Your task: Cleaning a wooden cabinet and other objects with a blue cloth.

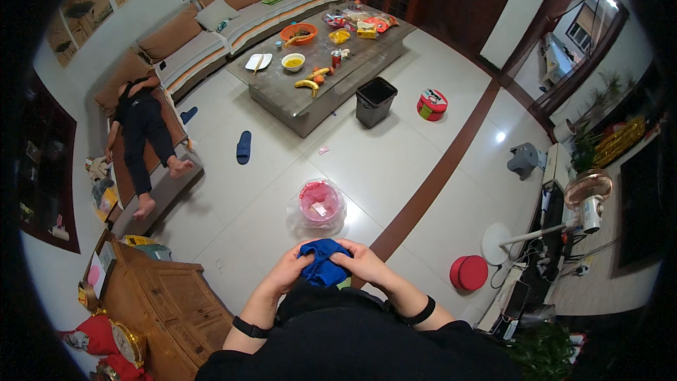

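A crumpled blue cloth is held up close to my body between both hands. My left hand grips its left side, thumb on top. My right hand pinches its right side, the thumb pressed onto the fabric. Part of the cloth's lower edge meets my black clothing, and a bit of something light green shows just below it. Beyond the hands, a pink bin lined with a clear plastic bag stands on the tiled floor, with a whitish piece inside.
A low table bears bananas, bowls and packets. Near it stand a black bin and a red round box. A person lies on the sofa at left. A wooden cabinet, a red stool and a fan flank me.
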`<state>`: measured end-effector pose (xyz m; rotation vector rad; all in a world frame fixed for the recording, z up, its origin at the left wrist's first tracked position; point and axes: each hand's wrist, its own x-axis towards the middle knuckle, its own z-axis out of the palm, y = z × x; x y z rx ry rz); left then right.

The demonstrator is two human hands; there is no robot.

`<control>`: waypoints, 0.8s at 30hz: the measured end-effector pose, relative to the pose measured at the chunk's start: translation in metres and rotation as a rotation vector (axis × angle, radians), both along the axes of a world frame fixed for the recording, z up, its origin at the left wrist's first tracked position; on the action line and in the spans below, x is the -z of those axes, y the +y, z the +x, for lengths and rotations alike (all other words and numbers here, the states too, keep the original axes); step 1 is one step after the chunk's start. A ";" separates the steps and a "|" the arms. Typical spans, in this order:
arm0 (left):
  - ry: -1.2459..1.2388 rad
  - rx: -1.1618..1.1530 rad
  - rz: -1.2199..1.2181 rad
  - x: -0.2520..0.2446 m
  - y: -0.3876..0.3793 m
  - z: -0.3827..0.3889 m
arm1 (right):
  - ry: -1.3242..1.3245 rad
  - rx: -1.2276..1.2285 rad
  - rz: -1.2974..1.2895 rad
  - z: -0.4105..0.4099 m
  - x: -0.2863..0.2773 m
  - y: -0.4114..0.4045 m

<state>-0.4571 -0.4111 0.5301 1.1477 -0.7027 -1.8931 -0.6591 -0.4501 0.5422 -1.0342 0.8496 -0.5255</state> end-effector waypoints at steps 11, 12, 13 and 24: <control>0.000 0.192 -0.041 0.021 -0.184 -0.020 | 0.123 0.134 -0.026 -0.044 -0.010 -0.150; -0.015 0.209 -0.045 0.019 -0.201 -0.023 | 0.153 0.150 -0.046 -0.045 -0.010 -0.163; -0.014 0.220 -0.045 0.016 -0.218 -0.026 | 0.154 0.161 -0.044 -0.048 -0.011 -0.178; -0.046 0.408 0.018 -0.017 -0.374 -0.076 | 0.092 0.527 0.089 -0.130 -0.003 -0.308</control>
